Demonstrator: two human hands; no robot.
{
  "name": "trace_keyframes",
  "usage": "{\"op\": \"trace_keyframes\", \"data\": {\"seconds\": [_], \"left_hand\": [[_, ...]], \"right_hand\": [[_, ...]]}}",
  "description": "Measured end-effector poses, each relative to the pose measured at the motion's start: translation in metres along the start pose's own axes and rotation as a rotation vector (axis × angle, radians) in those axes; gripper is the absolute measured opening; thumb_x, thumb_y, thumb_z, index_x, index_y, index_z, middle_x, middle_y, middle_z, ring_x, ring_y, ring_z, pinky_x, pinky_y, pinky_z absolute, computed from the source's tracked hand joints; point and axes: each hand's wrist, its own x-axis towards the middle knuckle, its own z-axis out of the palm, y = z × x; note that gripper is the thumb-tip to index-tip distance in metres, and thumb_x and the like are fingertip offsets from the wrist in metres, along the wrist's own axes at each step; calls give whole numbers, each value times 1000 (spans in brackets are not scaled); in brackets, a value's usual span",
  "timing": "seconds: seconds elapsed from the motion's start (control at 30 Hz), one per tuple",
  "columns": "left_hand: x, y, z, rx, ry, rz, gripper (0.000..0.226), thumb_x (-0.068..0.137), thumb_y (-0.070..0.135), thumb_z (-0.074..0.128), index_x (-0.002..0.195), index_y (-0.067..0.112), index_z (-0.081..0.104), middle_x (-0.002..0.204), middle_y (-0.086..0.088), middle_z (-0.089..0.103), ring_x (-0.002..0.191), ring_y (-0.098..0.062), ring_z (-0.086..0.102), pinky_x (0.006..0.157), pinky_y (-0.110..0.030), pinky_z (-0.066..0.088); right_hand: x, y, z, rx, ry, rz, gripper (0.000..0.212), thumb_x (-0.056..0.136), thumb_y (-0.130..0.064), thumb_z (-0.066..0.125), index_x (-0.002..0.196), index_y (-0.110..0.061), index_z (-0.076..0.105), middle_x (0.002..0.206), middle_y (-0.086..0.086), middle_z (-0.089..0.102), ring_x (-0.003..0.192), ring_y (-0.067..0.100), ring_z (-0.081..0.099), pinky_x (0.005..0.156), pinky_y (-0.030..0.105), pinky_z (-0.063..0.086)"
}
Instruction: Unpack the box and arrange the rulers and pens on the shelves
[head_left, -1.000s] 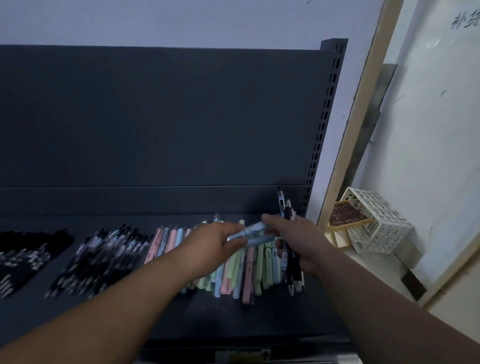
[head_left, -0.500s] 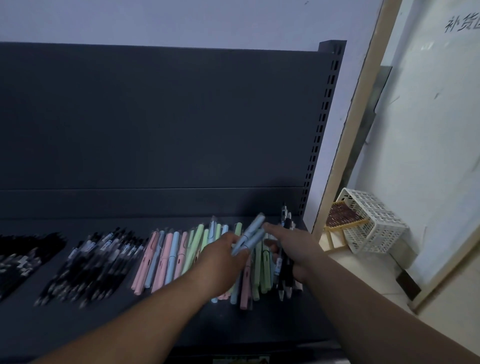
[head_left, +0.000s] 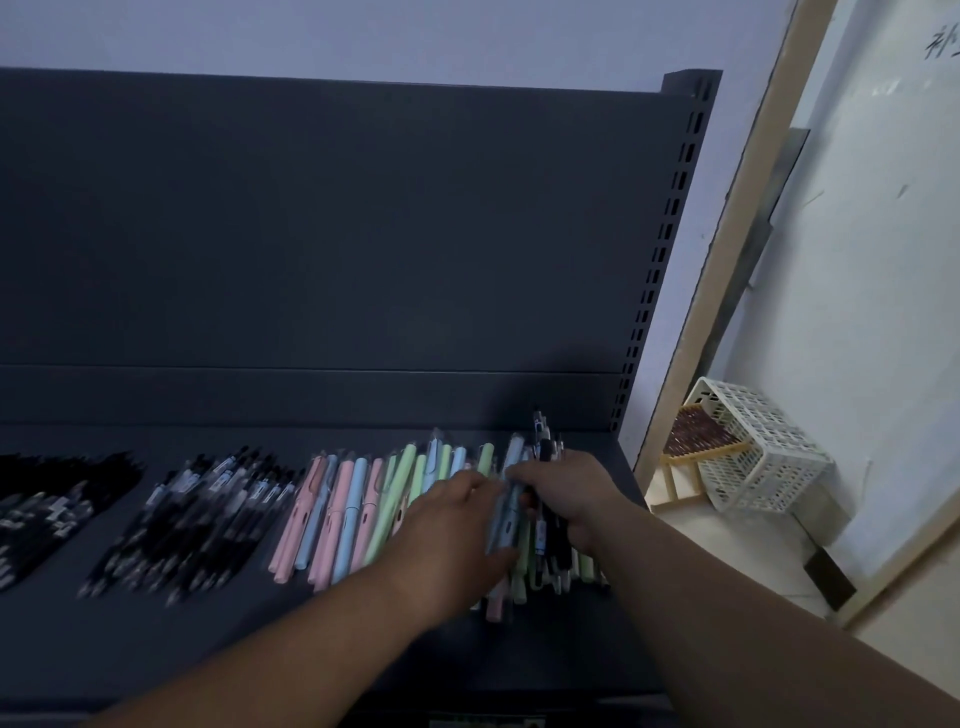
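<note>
Pastel plastic pens (head_left: 358, 512) in pink, blue and green lie side by side on the dark grey metal shelf (head_left: 260, 639), the row's right end hidden under two bare hands. The left hand (head_left: 457, 535) has fingers and thumb closed on pale blue capped pens (head_left: 506, 514), held lengthwise just above the row. The right hand (head_left: 569, 499) is curled round a bunch of black and white pens (head_left: 548, 525), its forefinger touching the blue ones. Heaps of black pens (head_left: 192, 519) sit further left, and a white lattice plastic basket (head_left: 763, 457) lies tipped on the floor beside the rack. The step in hand appears to be sorting, with the blue pens going to the pastels. The next move calls for the left hand to loosen over a free gap and set them parallel without knocking their neighbours askew.
</note>
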Motion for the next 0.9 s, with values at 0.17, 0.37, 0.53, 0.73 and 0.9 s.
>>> {"op": "trace_keyframes", "data": {"seconds": [0.17, 0.37, 0.53, 0.73, 0.9], "left_hand": [[-10, -12, 7, 90, -106, 84, 72, 89, 50, 54, 149, 39, 16, 158, 8, 12, 144, -10, 11, 116, -28, 6], [-10, -15, 10, 146, -89, 111, 69, 91, 53, 50, 150, 37, 17, 159, 6, 11, 145, -10, 8, 118, -30, 7], [-6, -14, 5, -43, -25, 75, 56, 93, 44, 52, 145, 30, 35, 155, 8, 25, 142, -8, 23, 111, -15, 14], [-5, -11, -23, -558, 267, -213, 24, 93, 31, 58, 115, 28, 65, 113, 12, 64, 102, -2, 58, 86, -15, 43], [-21, -16, -57, -1111, 171, -335, 16, 88, 23, 66, 100, 15, 73, 91, 2, 75, 85, -7, 70, 74, -19, 52]], "right_hand": [[-2, 1, 1, 71, -78, 3, 22, 85, -16, 73, 88, -1, 57, 57, 9, 59, 49, 19, 51, 53, 30, 45], [-6, 4, -6, 156, -86, -23, 19, 85, -12, 73, 93, 1, 61, 59, 8, 60, 53, 20, 54, 53, 31, 45], [-24, -4, -16, 187, -91, -107, 12, 86, -9, 71, 90, -6, 60, 70, 7, 59, 51, 14, 55, 49, 26, 46], [-50, -15, -7, 14, -321, -169, 5, 92, -10, 63, 96, -8, 60, 68, 4, 59, 55, 14, 54, 52, 27, 48], [-68, -25, 27, -7, -509, -182, 4, 96, -13, 57, 98, -9, 58, 69, 3, 59, 53, 12, 53, 51, 26, 46]]}}
